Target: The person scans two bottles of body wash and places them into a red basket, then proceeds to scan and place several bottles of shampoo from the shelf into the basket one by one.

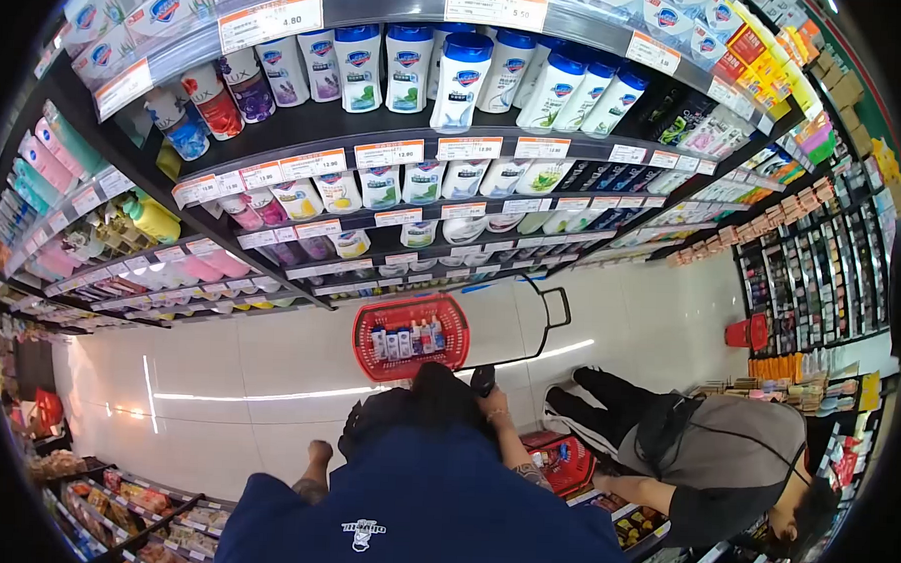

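My left hand (320,452) hangs low beside my dark-clothed legs, apart from the shelves. Its outline is compact, with the fingers curled and nothing visible in them. My right hand (494,406) is down on the other side, next to a dark shape that looks like my shoe (483,380); its fingers are too small to make out. In front of my legs, a red shopping basket (363,340) sits on the floor with several white bottles (405,341) in it, some blue-capped. A dark pull handle (557,307) stretches off to its right.
Ahead, shelves (318,103) hold rows of body wash bottles (462,83) above price tags. Close on my right, a person in a grey top (728,445) leans by another red basket (563,466). Goods shelves (154,524) stand at lower left. The tiled floor (259,359) runs between.
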{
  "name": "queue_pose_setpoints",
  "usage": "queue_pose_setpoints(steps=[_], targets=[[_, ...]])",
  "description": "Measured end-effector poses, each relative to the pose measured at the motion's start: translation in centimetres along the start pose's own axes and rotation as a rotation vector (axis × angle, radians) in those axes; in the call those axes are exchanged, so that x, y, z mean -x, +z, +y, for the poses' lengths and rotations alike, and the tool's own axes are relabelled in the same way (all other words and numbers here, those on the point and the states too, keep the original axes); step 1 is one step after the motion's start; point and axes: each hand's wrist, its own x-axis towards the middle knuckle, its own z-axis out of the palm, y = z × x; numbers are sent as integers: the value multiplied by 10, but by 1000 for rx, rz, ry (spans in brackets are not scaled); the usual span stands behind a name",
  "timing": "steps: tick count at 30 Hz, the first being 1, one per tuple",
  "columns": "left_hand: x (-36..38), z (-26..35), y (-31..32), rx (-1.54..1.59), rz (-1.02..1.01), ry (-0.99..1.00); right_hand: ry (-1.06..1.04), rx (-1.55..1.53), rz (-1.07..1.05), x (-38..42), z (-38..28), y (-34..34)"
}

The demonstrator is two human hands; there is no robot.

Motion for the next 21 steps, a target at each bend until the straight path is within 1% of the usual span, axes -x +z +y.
queue_pose_setpoints(steps=[1,3,7,8,9,10,11,12,14,16,18,20,21], targets=[[23,1,-4,310,-13,-211,11,-6,0,-1,-1,-3],[44,0,-10,353,-38,-209,24,-13,-8,-1,0,-5],[20,17,-18,694,171,-213,4,-4,-33,-5,-2,-14],[5,30,-28,864,172,-252,-4,-1,-35,-7,-5,-17],[-15,41,-38,880,177,-175,-15,-1,-40,-9,-5,-19],[-32,57,-48,991,212,-126,-25,-2,-44,-11,-5,-21],[-45,77,-67,1011,208,-120,-37,-4,-46,-15,-4,-23],[-48,97,-90,979,219,-37,-34,8,-49,-19,-3,-23],[-54,142,-133,936,397,232,-32,30,-53,-29,-1,-26],[-10,217,-230,971,508,438,2,38,-94,-38,4,-33],[40,281,-328,1001,512,481,38,43,-106,-49,10,-40],[63,331,-399,1017,793,739,64,53,-94,-63,26,-46],[89,356,-439,1012,889,770,58,24,-84,-71,34,-50]])
